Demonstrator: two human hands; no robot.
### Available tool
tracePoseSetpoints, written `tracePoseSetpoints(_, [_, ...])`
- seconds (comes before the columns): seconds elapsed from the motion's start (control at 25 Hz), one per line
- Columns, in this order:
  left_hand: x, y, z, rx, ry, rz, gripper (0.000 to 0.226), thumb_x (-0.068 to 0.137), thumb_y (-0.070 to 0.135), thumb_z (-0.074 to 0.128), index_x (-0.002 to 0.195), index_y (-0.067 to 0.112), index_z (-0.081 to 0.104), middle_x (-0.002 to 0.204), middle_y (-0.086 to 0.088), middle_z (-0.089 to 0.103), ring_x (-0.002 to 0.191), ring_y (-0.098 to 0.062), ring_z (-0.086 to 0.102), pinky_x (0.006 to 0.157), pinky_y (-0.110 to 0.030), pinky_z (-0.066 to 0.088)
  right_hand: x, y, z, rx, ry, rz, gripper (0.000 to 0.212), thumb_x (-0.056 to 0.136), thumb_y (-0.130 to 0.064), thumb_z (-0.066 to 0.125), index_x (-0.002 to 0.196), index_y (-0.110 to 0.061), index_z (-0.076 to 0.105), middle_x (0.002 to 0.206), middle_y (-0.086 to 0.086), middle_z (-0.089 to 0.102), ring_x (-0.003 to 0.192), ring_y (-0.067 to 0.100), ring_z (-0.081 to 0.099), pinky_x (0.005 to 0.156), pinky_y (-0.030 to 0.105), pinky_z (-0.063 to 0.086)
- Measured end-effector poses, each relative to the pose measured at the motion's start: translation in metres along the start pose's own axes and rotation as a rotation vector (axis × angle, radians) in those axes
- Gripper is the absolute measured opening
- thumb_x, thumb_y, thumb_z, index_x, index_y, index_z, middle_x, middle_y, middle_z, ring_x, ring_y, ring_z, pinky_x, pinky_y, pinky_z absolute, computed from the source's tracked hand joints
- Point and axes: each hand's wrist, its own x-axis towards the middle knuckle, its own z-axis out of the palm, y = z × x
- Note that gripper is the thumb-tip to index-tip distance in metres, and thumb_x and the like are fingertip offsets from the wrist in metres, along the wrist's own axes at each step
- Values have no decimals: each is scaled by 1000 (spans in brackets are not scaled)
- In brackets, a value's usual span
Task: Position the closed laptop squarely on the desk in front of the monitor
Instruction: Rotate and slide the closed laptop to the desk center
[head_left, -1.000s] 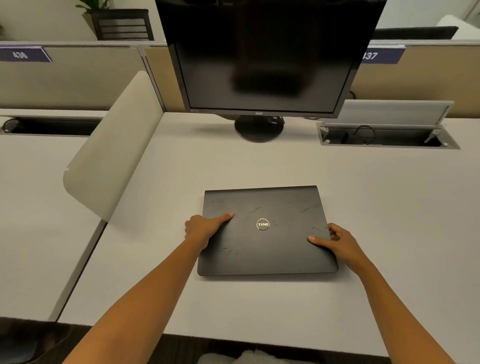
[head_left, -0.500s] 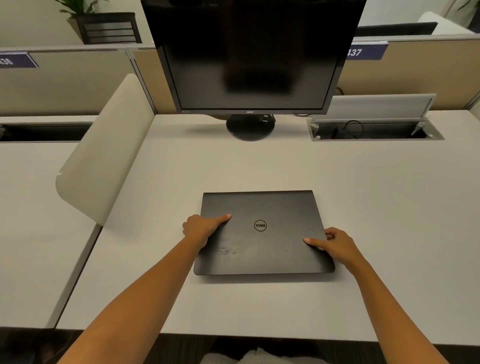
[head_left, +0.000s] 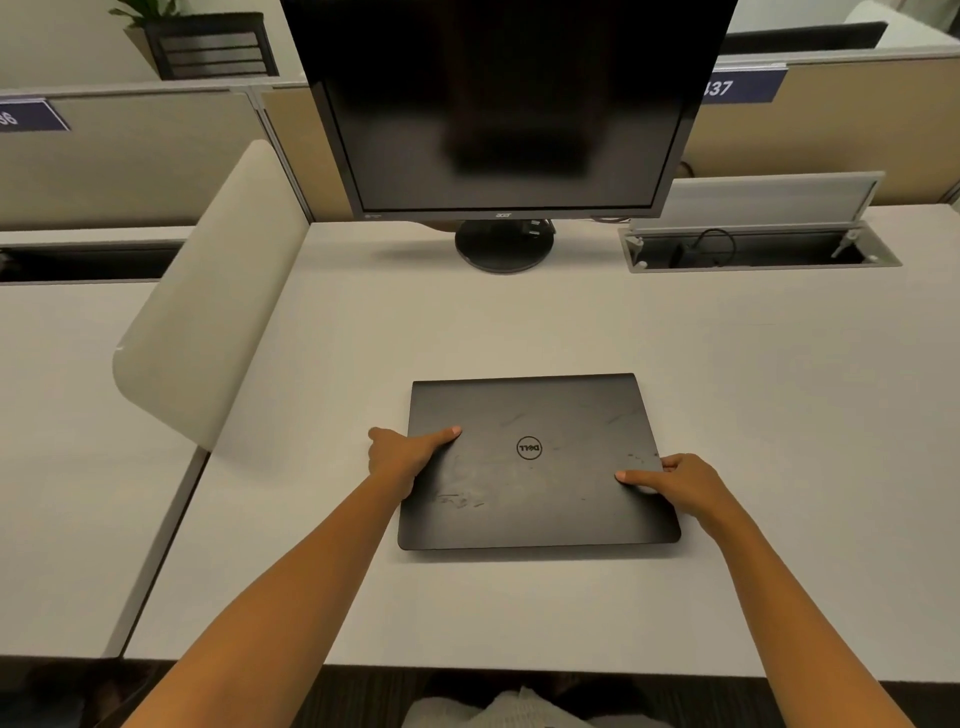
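Laptop (head_left: 535, 462): closed, flat on the desk (head_left: 753, 415), centre of frame, below the monitor (head_left: 506, 104); edges nearly parallel to the desk's front edge.
Left hand (head_left: 402, 454): grips the laptop's left edge, thumb on the lid.
Right hand (head_left: 680, 483): grips the right edge, thumb on the lid.
Cable box (head_left: 758, 249): upper right, lid raised.
Divider (head_left: 208, 301): left of frame.

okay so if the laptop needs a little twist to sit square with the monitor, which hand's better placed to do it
Probably the right hand: it grips the laptop at its right edge near the front corner, thumb on the lid. The left hand sits mid-edge, better as a pivot. The laptop already looks nearly square to the monitor.
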Motion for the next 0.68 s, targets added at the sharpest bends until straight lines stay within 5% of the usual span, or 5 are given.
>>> tracePoseSetpoints(0.24, [1, -6, 5, 26, 30, 47, 116, 55, 56, 94, 138, 7, 31, 135, -15, 49, 122, -34, 52, 96, -47, 51, 1, 0, 0, -34, 57, 21, 39, 70, -42, 88, 75, -8, 71, 74, 2, 66, 71, 17, 59, 70, 34, 49])
tracePoseSetpoints(0.4, [4, -12, 7, 86, 64, 110, 107, 51, 67, 89, 125, 8, 39, 125, -13, 54, 114, -33, 56, 93, -47, 54, 1, 0, -2, -77, 124, 28, 66, 57, -53, 91, 60, -12, 39, 61, 8, 39, 58, 19, 39, 58, 32, 28])
tracePoseSetpoints(0.56, [4, -17, 5, 138, 70, 174, 97, 53, 72, 84, 115, 9, 44, 116, -8, 55, 106, -29, 57, 90, -44, 54, 1, 5, -1, -150, 157, 2, 66, 53, -63, 89, 59, -12, 46, 60, 9, 54, 56, 19, 47, 57, 30, 33])
tracePoseSetpoints(0.68, [4, -21, 5, 150, 87, 206, 95, 52, 75, 82, 112, 11, 46, 113, -7, 55, 104, -28, 58, 89, -44, 54, -9, -3, 5, -266, 283, -69, 57, 61, -55, 89, 79, -12, 56, 73, 6, 68, 68, 19, 59, 54, 24, 36])
